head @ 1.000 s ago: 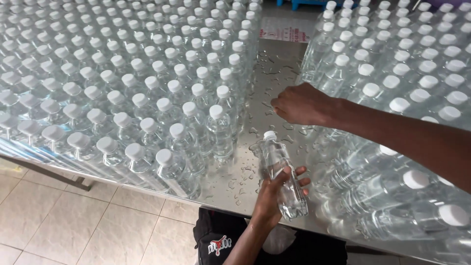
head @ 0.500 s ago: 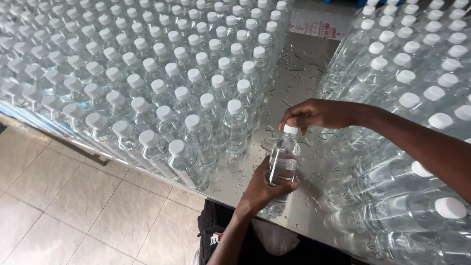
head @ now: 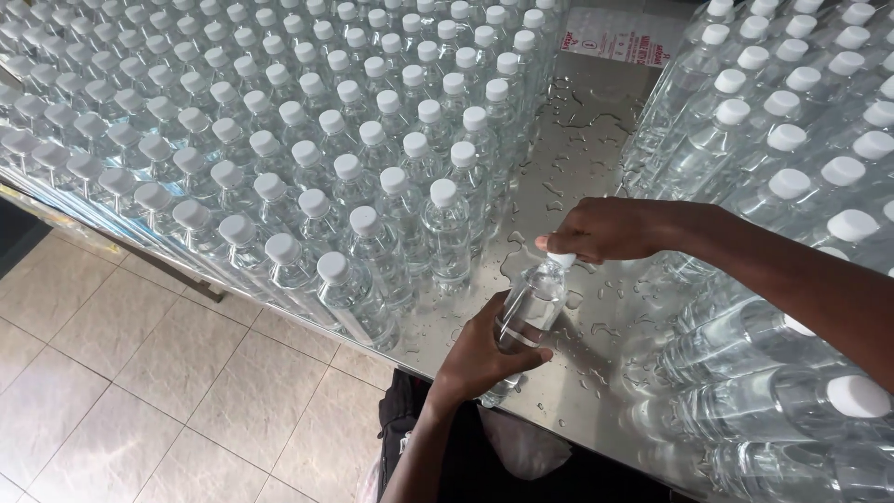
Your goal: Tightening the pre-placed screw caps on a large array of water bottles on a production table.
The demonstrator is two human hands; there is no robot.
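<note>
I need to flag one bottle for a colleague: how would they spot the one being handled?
On the wet steel table, find the bare lane between the two masses of capped bottles. There the left hand grips a clear bottle while the right hand covers its cap; it alone is tilted and lifted.

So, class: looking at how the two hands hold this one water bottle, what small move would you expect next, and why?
Probably a twist of the white cap. The right hand pinches that cap from above while the left hand wraps the bottle, tilted above the wet metal table. That grip suits turning the cap, though whether it is being tightened or loosened cannot be told.
</note>
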